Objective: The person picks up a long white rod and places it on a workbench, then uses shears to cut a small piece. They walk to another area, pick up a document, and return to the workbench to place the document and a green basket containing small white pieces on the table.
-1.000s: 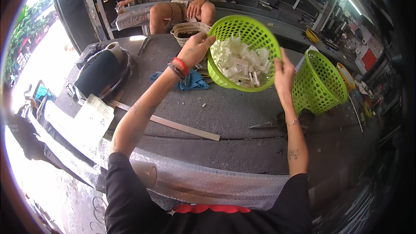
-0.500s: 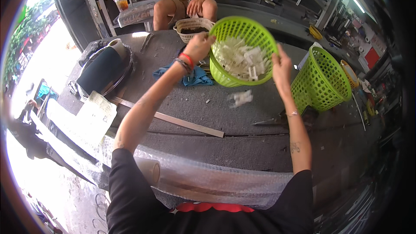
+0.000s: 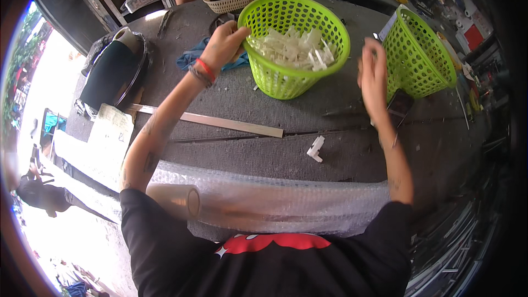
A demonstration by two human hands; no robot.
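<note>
My left hand (image 3: 224, 45) is closed on the left rim of a green perforated plastic basket (image 3: 281, 81). Whitish plastic pieces (image 3: 297, 48) lie heaped inside it, and the basket stands slightly tilted on the dark table (image 3: 231, 151). To its right my right hand (image 3: 374, 74) is off the rim, holding nothing, its fingers stretched out. A loose white L-shaped plastic piece (image 3: 315, 149) rests on the table nearer to me. Behind my left wrist lies a crumpled blue cloth (image 3: 192, 55).
A second green basket (image 3: 421, 58) leans at the right. At the back sits a beige basket (image 3: 228, 3) of dark bits, near a seated person. A flat metal strip (image 3: 231, 125), bubble wrap (image 3: 286, 201), a tape roll (image 3: 184, 201) and a dark green roll (image 3: 110, 71) lie around.
The basket, held up in both hands and tipped earlier, now rests on the table. My right hand has let go of its rim. The blurred white piece has come to rest nearer me.
</note>
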